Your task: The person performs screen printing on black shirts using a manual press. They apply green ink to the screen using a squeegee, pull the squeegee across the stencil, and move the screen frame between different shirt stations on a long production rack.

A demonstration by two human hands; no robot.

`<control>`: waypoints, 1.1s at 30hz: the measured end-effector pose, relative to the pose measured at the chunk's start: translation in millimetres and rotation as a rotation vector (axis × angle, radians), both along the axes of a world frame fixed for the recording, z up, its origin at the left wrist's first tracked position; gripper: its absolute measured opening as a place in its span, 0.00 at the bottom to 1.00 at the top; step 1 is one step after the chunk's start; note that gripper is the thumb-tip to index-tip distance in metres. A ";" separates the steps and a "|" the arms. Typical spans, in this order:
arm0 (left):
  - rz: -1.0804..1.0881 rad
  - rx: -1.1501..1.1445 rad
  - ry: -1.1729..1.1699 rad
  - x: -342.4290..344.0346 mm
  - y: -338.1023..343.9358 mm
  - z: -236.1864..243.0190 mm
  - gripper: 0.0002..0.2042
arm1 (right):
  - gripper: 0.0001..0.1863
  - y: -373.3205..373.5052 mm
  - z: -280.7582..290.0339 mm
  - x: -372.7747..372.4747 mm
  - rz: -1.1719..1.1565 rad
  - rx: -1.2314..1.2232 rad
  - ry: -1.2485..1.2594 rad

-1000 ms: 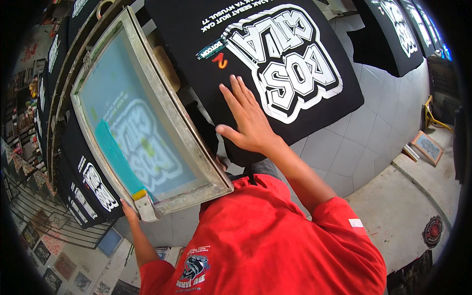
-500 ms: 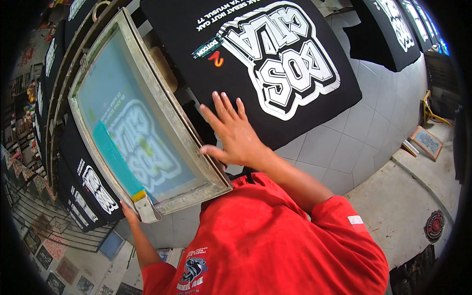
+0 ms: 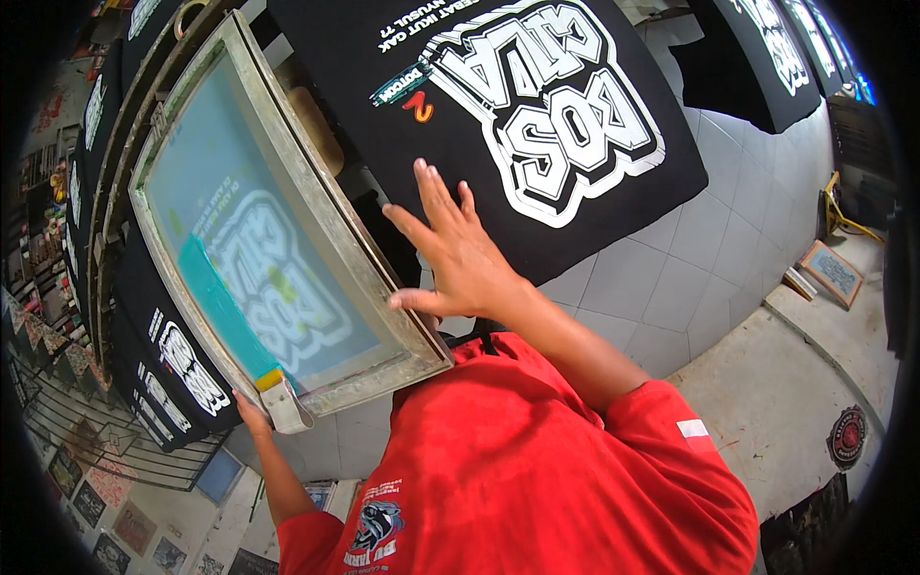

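A wooden-edged printing screen [image 3: 284, 182] stands tilted at my left, with pale mesh and a mirrored block-letter design. Teal ink [image 3: 222, 302] lies in a strip along its left side. A squeegee with a yellow blade and pale handle [image 3: 286, 407] rests at the lower left corner. At that corner my left hand [image 3: 251, 414] grips the frame's outer edge, its fingers partly hidden. My right hand [image 3: 458, 259] is open, fingers spread above a black T-shirt [image 3: 632, 206] with a big white lettered print; its thumb is at the frame's right edge.
More printed black shirts on boards [image 3: 747, 72] stand at the upper right, others [image 3: 187, 379] at the left beyond the screen. A curved rail [image 3: 120, 144] runs along the left. Grey tiles [image 3: 671, 273] lie below; a small framed picture [image 3: 832, 273] leans at the right.
My right hand has shifted slightly up and left, its fingers lifted a little over the shirt. The left hand, screen and squeegee stay nearly where they were.
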State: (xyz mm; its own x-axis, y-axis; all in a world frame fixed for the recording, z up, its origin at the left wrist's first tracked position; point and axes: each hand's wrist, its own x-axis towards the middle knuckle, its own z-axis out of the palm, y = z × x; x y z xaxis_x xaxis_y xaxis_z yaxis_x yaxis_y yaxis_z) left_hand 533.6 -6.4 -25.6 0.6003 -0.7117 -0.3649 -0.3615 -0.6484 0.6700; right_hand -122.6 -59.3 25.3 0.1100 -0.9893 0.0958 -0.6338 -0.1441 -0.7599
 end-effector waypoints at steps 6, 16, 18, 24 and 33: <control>0.001 -0.008 0.005 -14.8 -1.5 6.1 0.36 | 0.52 3.2 0.4 -0.5 0.016 0.010 -0.016; 0.020 0.017 0.009 -10.3 -2.3 3.0 0.37 | 0.46 62.0 32.7 15.6 0.163 0.098 -0.310; 0.039 0.034 0.068 -15.0 -3.1 1.3 0.37 | 0.45 69.6 27.9 10.5 0.098 0.119 -0.360; 0.005 0.032 0.192 26.4 0.1 -4.4 0.38 | 0.36 69.8 29.5 -13.5 0.036 -0.025 -0.318; -0.006 0.077 -0.109 -39.3 -24.8 17.3 0.27 | 0.13 158.9 6.8 -41.9 -0.103 0.057 -0.432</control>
State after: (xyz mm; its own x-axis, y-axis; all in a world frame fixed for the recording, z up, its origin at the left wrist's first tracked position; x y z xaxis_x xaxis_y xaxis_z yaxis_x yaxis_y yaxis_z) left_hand 494.3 -31.1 -8.3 0.6353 -0.6876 -0.3515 -0.4329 -0.6940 0.5753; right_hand -164.5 99.6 32.1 -0.0275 -0.9980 0.0562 -0.2658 -0.0469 -0.9629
